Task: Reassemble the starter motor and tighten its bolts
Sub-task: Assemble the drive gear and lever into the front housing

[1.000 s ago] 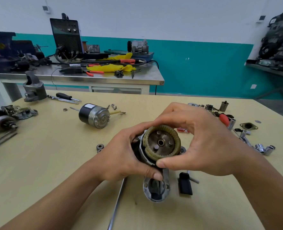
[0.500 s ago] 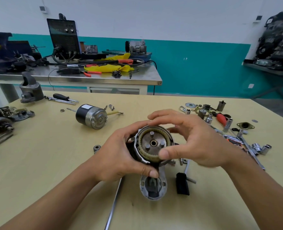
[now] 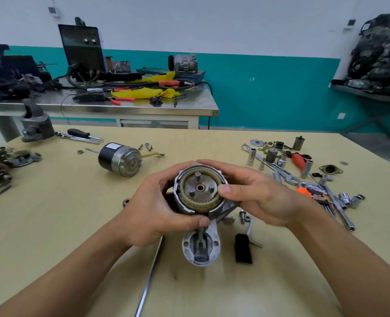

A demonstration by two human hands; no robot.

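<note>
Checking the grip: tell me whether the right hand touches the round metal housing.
Touching. Head view: the right hand lays its fingers over the top rim of the housing, with the thumb pressed on its right edge.

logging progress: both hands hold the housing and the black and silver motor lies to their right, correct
Wrong side: the head view shows the black and silver motor lying to their left. The left hand and right hand do hold the housing.

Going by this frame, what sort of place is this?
Probably an auto-electrical repair workshop: a half-assembled starter motor, loose sockets and a wrench on the table, and what looks like a welder on the steel bench behind.
</note>
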